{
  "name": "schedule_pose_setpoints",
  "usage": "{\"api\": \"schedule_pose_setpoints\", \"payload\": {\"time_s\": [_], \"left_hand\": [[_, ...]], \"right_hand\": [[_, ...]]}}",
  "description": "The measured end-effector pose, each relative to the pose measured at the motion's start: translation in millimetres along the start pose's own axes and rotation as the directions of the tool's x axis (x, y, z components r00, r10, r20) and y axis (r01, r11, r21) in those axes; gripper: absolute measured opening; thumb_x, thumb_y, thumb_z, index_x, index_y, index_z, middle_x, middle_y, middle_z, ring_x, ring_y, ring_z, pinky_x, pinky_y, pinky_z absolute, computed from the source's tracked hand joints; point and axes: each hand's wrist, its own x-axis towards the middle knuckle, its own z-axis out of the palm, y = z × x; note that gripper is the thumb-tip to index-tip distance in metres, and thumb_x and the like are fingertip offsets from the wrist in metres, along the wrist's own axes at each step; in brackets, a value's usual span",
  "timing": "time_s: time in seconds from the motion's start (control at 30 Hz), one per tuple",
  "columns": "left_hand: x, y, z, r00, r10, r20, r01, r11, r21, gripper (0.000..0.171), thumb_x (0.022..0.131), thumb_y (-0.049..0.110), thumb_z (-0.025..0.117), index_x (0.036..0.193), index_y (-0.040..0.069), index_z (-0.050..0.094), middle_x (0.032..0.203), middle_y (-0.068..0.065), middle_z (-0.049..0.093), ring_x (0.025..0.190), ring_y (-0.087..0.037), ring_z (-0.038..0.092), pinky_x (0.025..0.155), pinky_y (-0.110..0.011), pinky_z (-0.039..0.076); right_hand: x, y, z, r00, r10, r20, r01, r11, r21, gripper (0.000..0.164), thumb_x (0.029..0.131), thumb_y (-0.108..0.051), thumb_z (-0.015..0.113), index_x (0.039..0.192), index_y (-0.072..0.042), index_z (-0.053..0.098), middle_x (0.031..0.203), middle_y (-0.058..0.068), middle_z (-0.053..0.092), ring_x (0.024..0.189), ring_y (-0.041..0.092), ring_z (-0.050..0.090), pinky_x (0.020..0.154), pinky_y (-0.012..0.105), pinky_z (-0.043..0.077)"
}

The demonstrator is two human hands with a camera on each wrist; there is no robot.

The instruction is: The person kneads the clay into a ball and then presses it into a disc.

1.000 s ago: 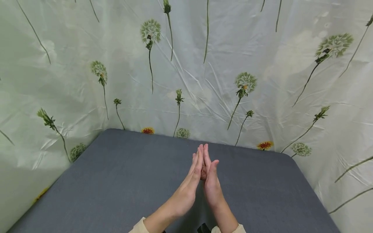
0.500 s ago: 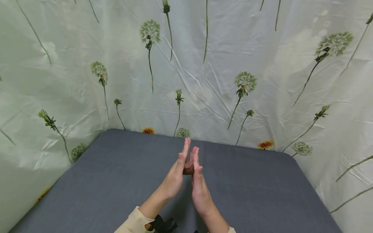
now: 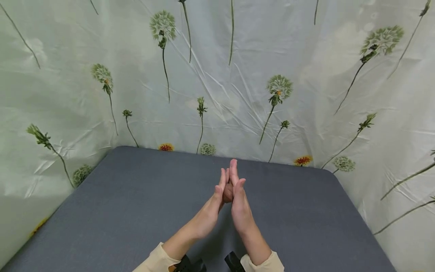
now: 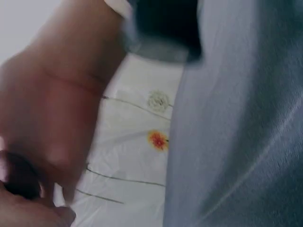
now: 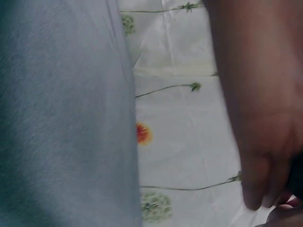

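Observation:
A brown rounded lump that looks like modelling clay (image 3: 228, 193) is pressed between both palms, raised over the grey table. My left hand (image 3: 208, 216) lies along its left side with straight fingers pointing forward and up. Against its right side rests my right hand (image 3: 241, 211), also straight-fingered, its thumb upright. In the left wrist view the dark lump (image 4: 19, 175) shows between the right hand (image 4: 57, 118) and the fingers (image 4: 33, 210) at the lower left. The right wrist view has the left hand (image 5: 265, 142) at the right side, blurred. The palms hide part of the lump.
A grey padded table surface (image 3: 136, 204) with rounded far corners spreads under the hands. Behind it hangs a pale curtain (image 3: 238, 90) printed with dandelions and wrinkled. Black devices (image 3: 234, 261) sit at the wrists, beside cream sleeves (image 3: 158, 258).
The hands keep the lump between them while sliding against each other. They went left, then back right a little. The lump looks rounder and smoother than a second ago; the head view shifted slightly.

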Motion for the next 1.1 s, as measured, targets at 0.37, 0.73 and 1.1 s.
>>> {"api": "schedule_pose_setpoints", "payload": {"time_s": [0.37, 0.73, 1.1], "left_hand": [[-4.5, 14.9, 0.0, 0.974, 0.005, -0.225, 0.024, 0.992, 0.126, 0.068, 0.113, 0.059, -0.002, 0.172, 0.026, -0.009, 0.180, 0.004, -0.015, 0.168, -0.028, -0.017, 0.129, -0.072, -0.008], [-0.7, 18.1, -32.0, 0.951, 0.044, -0.307, -0.028, 0.998, 0.056, 0.078, 0.105, 0.072, -0.008, 0.172, 0.031, -0.011, 0.181, 0.011, -0.010, 0.169, -0.025, 0.001, 0.131, -0.064, 0.006], [-0.5, 7.8, -17.3, 0.993, -0.075, -0.092, 0.076, 0.997, 0.003, 0.079, 0.105, 0.070, -0.013, 0.171, 0.028, -0.015, 0.179, 0.011, -0.021, 0.167, -0.026, -0.020, 0.128, -0.073, -0.011]], "right_hand": [[1.3, 9.7, 14.9, 0.998, -0.038, 0.042, 0.038, 0.999, 0.009, 0.075, 0.113, -0.057, -0.005, 0.171, -0.010, -0.012, 0.182, 0.005, -0.011, 0.168, 0.032, -0.010, 0.128, 0.014, 0.007], [-13.6, 7.1, 45.9, 0.994, -0.039, 0.100, 0.032, 0.996, 0.079, 0.064, 0.117, -0.048, 0.000, 0.171, -0.017, -0.017, 0.181, 0.000, -0.017, 0.167, 0.026, -0.018, 0.131, 0.065, -0.008], [-12.9, -12.2, 30.4, 0.971, -0.238, -0.017, 0.237, 0.969, -0.067, 0.062, 0.118, -0.044, 0.002, 0.174, -0.017, -0.003, 0.182, 0.000, -0.008, 0.167, 0.005, -0.013, 0.135, 0.046, -0.011]]}}
